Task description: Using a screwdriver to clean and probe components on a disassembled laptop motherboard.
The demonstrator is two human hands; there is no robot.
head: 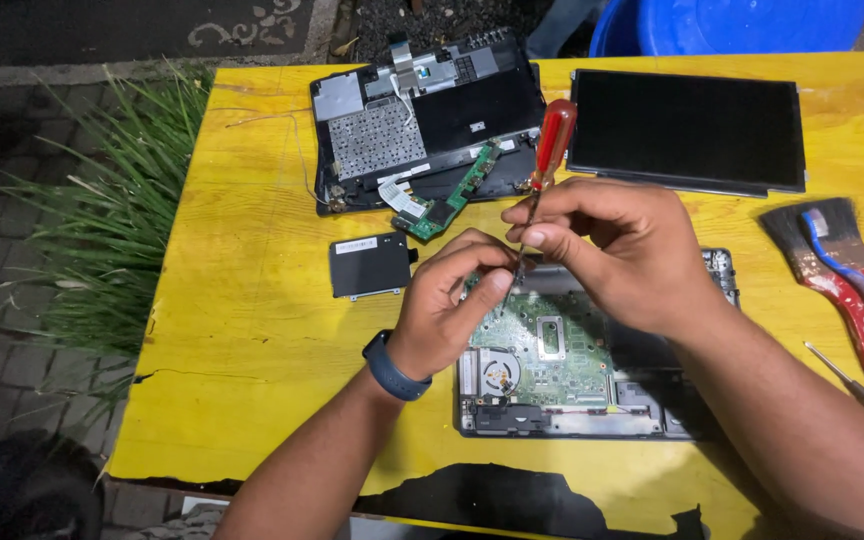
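Screwdriver (549, 160) with red handle is gripped by the right hand (612, 250), its tip over the opened laptop base (572, 370) on the yellow counter (252, 320). Left hand (452, 310) pinches near the tip.

Outdoor repair spot: yellow table (252, 300) on paving (12, 300), grass (102, 220) beside.

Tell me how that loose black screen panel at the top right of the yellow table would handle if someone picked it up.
The screen panel looks thin and flat, so it is probably light but likely to flex if lifted by one corner. Its bare glossy face suggests it is fragile and perhaps slippery. Lying flat on the yellow table, it should slide rather than roll or tip.
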